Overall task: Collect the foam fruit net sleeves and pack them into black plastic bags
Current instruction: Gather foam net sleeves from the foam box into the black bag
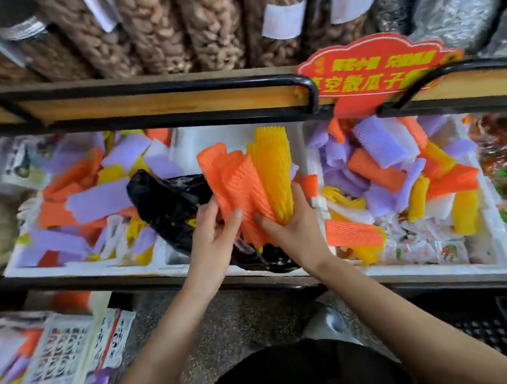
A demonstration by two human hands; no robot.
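Both hands hold one bunch of foam net sleeves above the shelf. My left hand (216, 232) pinches the orange sleeves (231, 181) at their lower left. My right hand (292, 225) grips the bunch from the right, under a yellow sleeve (274, 173). A crumpled black plastic bag (167, 202) lies just left of and beneath the bunch, partly hidden by my hands. Loose purple, orange and yellow sleeves fill the white foam box on the left (83, 266) and the white foam box on the right (491, 263).
A black metal shelf rail (158, 86) runs above the boxes, with a red price sign (372, 74) clipped at right. Bags of nuts (155, 29) stand on the upper shelf. Small snack packets (419, 242) lie in the right box. More sleeves and printed bags (58, 357) sit lower left.
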